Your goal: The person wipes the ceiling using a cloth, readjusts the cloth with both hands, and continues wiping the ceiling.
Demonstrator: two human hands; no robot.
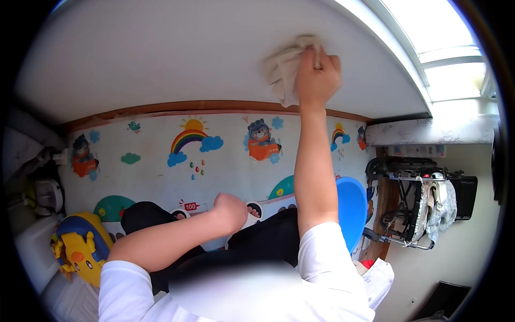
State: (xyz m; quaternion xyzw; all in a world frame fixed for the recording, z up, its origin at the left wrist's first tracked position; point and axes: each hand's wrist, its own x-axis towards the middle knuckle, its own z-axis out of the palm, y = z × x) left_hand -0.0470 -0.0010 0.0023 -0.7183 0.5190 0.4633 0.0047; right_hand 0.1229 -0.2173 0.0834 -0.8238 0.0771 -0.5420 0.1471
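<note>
At the top of the head view, my right hand (317,80) is closed around a bunched beige cloth (284,72). The cloth lies against a broad white surface (161,59), and part of it hangs loose to the left of my fingers. My right arm is stretched far forward. Lower down, my left hand (230,211) is curled into a fist in front of my body, over my dark trousers (268,233). Nothing shows in that fist, and its inner side faces away from me. A sandalled foot (255,209) is just right of it.
A brown strip (214,104) borders the white surface. Beneath it spreads a pale mat (225,161) printed with rainbows and bears. To the left stands a yellow and blue toy with a duck face (80,257). A blue basin (351,212) and a folded stroller (410,204) are at right.
</note>
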